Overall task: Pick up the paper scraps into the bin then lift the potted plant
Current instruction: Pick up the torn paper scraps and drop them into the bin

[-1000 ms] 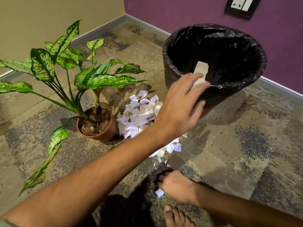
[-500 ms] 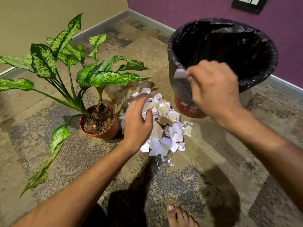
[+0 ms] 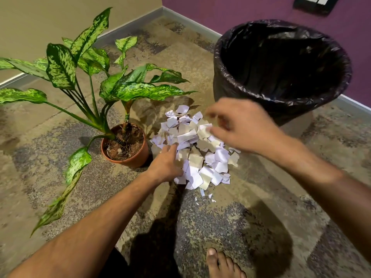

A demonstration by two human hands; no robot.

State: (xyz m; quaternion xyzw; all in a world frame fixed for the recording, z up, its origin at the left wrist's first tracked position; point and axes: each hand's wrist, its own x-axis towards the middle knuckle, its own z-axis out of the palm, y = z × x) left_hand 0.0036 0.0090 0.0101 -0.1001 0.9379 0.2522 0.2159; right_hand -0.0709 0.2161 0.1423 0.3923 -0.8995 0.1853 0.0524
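Here we are crouching over paper scraps (image 3: 197, 151) lying between potted plant (image 3: 125, 145) and bin (image 3: 281, 71); left hand (image 3: 166, 165) pinching scraps, right hand (image 3: 241, 125) hovering blurred, grip unclear

Person, seen from a head-worn camera.
- Left hand (image 3: 167, 164): bare, no ring, no glove; no watch or band at the wrist.
- Left forearm (image 3: 96, 223): bare along all that shows, no sleeve visible.
- Right hand (image 3: 244, 125): bare, fingers blurred; no ring can be made out.
- Right forearm (image 3: 329, 187): bare, no sleeve, no wrist band.
- Foot (image 3: 222, 264): bare, toes and nails showing, no shoe or sock.
- Dark garment (image 3: 118, 265) between the forearms; cut and colour unclear.
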